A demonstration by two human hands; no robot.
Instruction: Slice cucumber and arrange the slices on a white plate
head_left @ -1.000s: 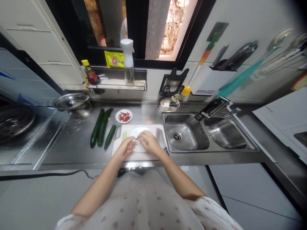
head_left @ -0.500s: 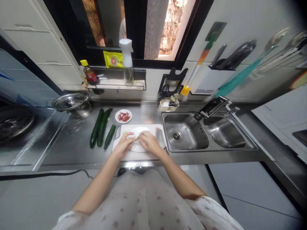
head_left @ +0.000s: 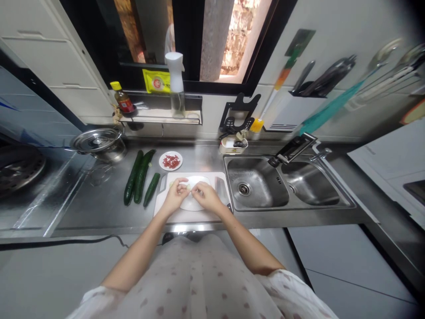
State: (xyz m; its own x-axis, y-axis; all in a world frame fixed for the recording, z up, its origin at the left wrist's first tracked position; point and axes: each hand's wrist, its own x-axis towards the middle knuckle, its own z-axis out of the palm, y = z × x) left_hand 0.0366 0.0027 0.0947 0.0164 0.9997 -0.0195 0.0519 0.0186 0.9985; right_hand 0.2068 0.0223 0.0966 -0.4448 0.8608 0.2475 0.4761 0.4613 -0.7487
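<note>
Over a white plate (head_left: 195,207) on the cutting board (head_left: 177,216), my left hand (head_left: 175,196) pinches a small pale-green cucumber slice (head_left: 188,187) between thumb and fingers. My right hand (head_left: 206,196) meets it from the other side with its fingertips pressed together, near the slice. Whatever the right fingers hold is too small to make out. A knife (head_left: 220,188) lies along the board's right side, its dark handle toward me. Behind the board sits a small white plate (head_left: 161,162) with chopped red bits (head_left: 171,161).
Left of the board lie a cut cucumber (head_left: 152,190) and two long cucumbers (head_left: 133,179). A lidded steel pot (head_left: 102,144) stands farther left. The double sink (head_left: 262,188) and black faucet (head_left: 292,148) are on the right. A spray bottle (head_left: 176,84) stands on the wall shelf.
My left hand's fingers have curled and risen slightly, and the pale slice now shows between the hands. My right hand has hardly moved. The two hands' fingertips stay close together.
</note>
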